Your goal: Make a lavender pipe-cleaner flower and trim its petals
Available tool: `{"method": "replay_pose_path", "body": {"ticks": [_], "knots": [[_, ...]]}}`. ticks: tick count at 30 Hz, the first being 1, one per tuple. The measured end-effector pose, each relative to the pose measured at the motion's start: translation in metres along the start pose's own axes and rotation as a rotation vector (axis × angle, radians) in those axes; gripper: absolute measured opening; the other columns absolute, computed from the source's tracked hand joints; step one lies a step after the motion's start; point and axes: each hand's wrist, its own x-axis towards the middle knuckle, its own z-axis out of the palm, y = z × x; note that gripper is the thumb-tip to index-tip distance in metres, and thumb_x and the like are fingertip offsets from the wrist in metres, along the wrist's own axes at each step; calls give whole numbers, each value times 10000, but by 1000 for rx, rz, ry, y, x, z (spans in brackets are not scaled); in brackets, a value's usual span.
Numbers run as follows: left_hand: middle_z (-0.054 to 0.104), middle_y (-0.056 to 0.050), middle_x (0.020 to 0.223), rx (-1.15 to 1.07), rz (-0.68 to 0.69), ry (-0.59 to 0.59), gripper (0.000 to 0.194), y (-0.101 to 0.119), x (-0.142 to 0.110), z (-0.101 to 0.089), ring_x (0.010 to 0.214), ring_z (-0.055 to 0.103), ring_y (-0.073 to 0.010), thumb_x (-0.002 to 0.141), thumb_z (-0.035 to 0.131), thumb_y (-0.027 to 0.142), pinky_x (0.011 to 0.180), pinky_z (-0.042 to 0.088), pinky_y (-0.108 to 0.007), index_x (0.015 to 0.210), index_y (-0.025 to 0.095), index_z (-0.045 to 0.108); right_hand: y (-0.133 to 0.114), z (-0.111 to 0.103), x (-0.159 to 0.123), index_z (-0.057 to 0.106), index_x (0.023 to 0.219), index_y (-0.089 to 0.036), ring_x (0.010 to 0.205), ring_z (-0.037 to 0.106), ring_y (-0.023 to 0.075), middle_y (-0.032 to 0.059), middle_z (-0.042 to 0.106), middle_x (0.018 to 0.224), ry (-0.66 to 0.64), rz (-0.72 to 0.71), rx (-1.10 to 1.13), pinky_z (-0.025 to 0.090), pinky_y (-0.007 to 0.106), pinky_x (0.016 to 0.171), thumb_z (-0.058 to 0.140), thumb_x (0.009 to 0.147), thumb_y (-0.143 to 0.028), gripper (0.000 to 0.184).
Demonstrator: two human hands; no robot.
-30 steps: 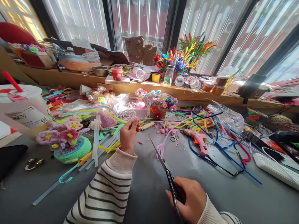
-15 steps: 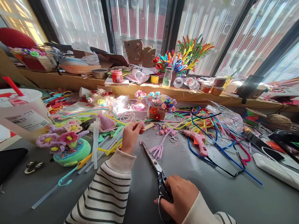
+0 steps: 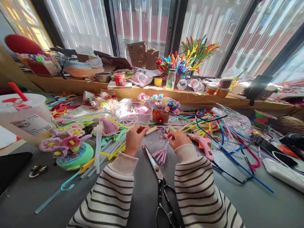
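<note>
Fanning toward the counter's (image 3: 142,193) near edge, the lilac tassel (image 3: 161,154) lies beside the right hand's (image 3: 180,140) fingers (grip unclear); left hand's (image 3: 134,140) press together.

scissors (image 3: 157,170) — shiny metal blades | cup (image 3: 25,123) — translucent plastic | tabletop (image 3: 142,193): smooth, mostly matt

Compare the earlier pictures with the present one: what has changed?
The right hand has let go of the scissors, which shifted left and now lie on the table. That hand moved forward, beside the lilac strips. The left hand and glue gun stayed about where they were.
</note>
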Motion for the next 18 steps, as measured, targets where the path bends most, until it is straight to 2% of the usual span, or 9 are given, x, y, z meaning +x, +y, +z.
{"method": "replay_pose_path", "body": {"ticks": [5,10,13,18], "knots": [[621,-29,604,141,53,37,217,-4,11,-2,569,560,-149,635,509,360,547,408,-241,651,166,606,6,24,5,627,729,-225,746,502,155,38,518,804,-95,-68,-14,380,246,661,527,614,-61,224],[640,-38,649,158,26,73,185,-7,24,1,586,576,-151,616,520,314,550,423,-235,680,169,615,6,31,3,626,654,-201,766,482,164,54,498,786,-42,-76,-13,382,258,677,561,616,-94,131],[646,-38,680,164,45,60,179,-9,29,3,598,582,-148,619,509,274,561,428,-234,712,172,622,8,29,3,622,652,-188,726,489,147,46,503,753,40,-123,68,391,245,684,525,631,-71,153],[650,-46,673,236,67,30,171,-15,36,10,648,591,-173,618,495,227,601,424,-257,707,179,633,8,18,-1,607,700,-171,644,496,130,37,520,728,298,-143,286,419,231,626,481,647,-89,159]]}}
